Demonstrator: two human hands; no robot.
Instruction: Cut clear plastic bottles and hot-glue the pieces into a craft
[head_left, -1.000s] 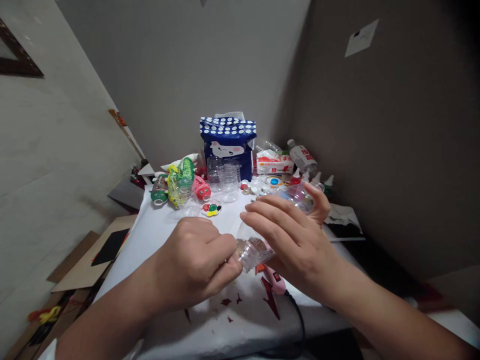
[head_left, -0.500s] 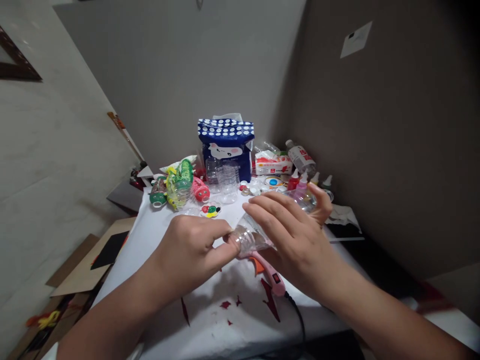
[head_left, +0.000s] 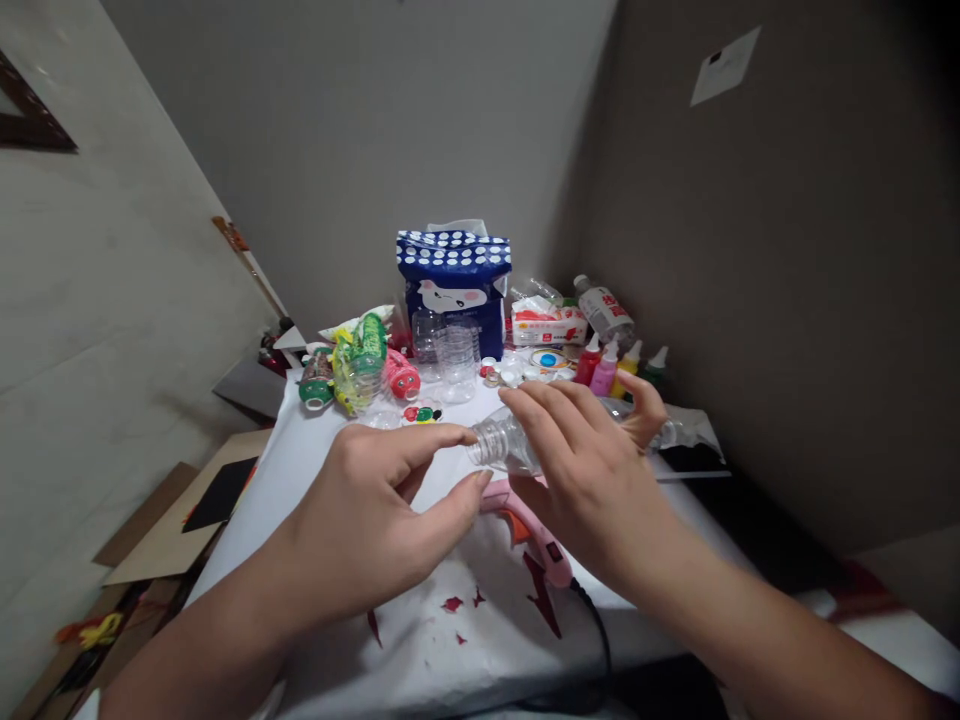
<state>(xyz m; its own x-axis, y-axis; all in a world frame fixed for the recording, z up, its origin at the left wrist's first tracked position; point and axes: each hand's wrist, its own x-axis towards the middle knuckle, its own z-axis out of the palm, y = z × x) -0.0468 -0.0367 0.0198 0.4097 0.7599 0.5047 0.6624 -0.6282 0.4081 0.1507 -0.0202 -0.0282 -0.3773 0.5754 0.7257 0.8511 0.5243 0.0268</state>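
A clear plastic bottle (head_left: 517, 447) lies sideways in my right hand (head_left: 592, 450), its uncapped neck pointing left. The right fingers drape over the bottle's far side, and its underside is partly hidden by the hand. My left hand (head_left: 397, 500) is at the bottle's mouth with thumb and index finger apart; the index fingertip is close to the rim, and I cannot tell whether it touches. Below the bottle, a pink glue gun (head_left: 541, 545) with an orange trigger rests on the white-covered table (head_left: 420, 665), its black cord running toward me.
Clear plastic cups (head_left: 456, 365) stand before a blue bag (head_left: 454, 265). Painted bottle figures (head_left: 360, 360) sit at left. Paint bottles (head_left: 602, 375), a tissue pack (head_left: 547, 325) and a labelled bottle (head_left: 604, 310) are at right. Red scraps (head_left: 452, 605) lie in front; cardboard boxes (head_left: 180, 510) flank the table.
My left thumb and index finger have spread apart from their pinch at the bottle's mouth. The bottle has tilted closer to level, its neck rising slightly, still in my right hand.
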